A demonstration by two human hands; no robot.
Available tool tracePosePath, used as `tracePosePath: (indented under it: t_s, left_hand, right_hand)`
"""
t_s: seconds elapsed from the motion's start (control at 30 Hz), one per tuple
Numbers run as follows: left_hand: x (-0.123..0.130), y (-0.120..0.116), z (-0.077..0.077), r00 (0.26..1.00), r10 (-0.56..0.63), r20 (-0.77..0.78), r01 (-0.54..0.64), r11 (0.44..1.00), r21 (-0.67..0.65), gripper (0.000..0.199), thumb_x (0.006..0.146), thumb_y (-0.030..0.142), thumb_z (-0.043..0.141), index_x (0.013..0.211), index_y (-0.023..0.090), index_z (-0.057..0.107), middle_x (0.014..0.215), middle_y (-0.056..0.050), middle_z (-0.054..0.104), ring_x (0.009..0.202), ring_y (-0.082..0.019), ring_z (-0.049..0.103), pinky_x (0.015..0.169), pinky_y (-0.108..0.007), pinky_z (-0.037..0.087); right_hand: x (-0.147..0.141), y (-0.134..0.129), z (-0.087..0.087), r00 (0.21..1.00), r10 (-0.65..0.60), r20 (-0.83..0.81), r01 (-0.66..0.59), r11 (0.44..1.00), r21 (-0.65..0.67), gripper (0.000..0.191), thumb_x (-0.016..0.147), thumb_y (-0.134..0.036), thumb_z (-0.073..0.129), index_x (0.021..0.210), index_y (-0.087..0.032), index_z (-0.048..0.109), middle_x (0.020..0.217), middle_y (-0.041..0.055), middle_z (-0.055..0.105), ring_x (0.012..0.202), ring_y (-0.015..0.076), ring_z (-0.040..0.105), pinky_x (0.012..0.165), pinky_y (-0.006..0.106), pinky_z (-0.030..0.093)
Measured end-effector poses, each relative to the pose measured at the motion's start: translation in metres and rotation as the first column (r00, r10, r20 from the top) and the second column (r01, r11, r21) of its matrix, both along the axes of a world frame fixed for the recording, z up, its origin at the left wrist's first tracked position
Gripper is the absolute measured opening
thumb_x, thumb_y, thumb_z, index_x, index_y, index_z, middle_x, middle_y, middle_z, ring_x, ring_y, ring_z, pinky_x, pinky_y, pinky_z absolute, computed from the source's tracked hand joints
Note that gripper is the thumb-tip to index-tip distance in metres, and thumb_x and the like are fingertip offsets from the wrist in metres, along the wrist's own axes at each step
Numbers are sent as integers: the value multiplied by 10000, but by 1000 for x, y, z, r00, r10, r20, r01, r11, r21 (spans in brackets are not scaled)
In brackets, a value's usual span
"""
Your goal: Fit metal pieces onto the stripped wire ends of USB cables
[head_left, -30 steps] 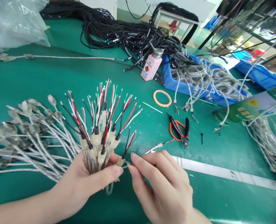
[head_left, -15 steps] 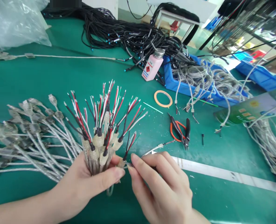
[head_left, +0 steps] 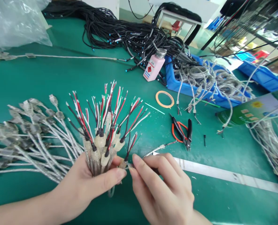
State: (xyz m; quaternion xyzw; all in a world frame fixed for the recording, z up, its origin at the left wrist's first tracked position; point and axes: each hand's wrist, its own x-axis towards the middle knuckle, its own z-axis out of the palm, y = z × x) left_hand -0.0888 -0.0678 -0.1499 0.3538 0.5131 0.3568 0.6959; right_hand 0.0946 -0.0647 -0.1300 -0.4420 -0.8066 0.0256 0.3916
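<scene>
My left hand (head_left: 99, 184) is wrapped round a bundle of clear-sheathed cables (head_left: 100, 142), whose ends stand up as fanned red, white, black and green wires. One cable end (head_left: 123, 163) leans apart from the bundle, by my left thumb tip. Close beside it, my right hand (head_left: 161, 184) is closed in a pinch on a thin greyish piece that its fingers mostly hide; I cannot make out what it is. Past the right knuckles, a single cable (head_left: 155, 150) lies with its wires toward orange-and-black cutters (head_left: 182, 132).
Clear cables with connectors (head_left: 33, 125) spread at left. Black cables (head_left: 129, 34) heap at the back. A pink bottle (head_left: 154, 65), a tape ring (head_left: 164, 99), a blue bin (head_left: 170, 76) of coiled cables and a green can (head_left: 249, 109) stand or lie to the right.
</scene>
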Motion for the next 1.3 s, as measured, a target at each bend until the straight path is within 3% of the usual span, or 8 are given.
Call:
tracePosePath:
  t_s: [0.4, 0.73, 1.1, 1.3]
  left_hand:
    - [-2, 0, -3, 998, -3, 57, 4, 1000, -19, 136, 710, 359, 811, 781, 268, 739, 671, 51, 682, 641, -117, 631, 602, -171, 528]
    - [-1, 2, 2, 998, 19, 52, -16, 998, -53, 173, 724, 358, 805, 799, 224, 727, 694, 36, 706, 670, -133, 646, 621, -196, 524]
    - [-2, -1, 1, 994, 55, 93, -49, 997, -66, 119, 716, 292, 822, 778, 246, 732, 680, 50, 699, 636, -103, 637, 567, -153, 499]
    - [0, 1, 2, 996, 36, 83, -32, 998, -45, 134, 736, 341, 808, 788, 242, 734, 681, 54, 694, 648, -107, 623, 581, -162, 493]
  right_hand:
    - [-1, 1, -1, 1000, 6, 24, -7, 1000, 19, 154, 860, -111, 653, 1007, -108, 698, 728, 61, 656, 618, 140, 522, 521, 276, 455]
    - [-2, 1, -2, 998, -41, 54, 36, 996, 82, 149, 856, -122, 662, 1000, -136, 695, 731, 48, 651, 638, 139, 540, 553, 279, 456]
    - [-3, 0, -3, 998, -55, 34, 52, 995, 83, 164, 833, -97, 679, 994, -124, 699, 731, 56, 645, 652, 145, 520, 540, 281, 452]
    - [-3, 0, -5, 998, -53, 45, 48, 994, 100, 164, 842, -108, 671, 1003, -124, 698, 746, 63, 644, 667, 151, 526, 551, 288, 473]
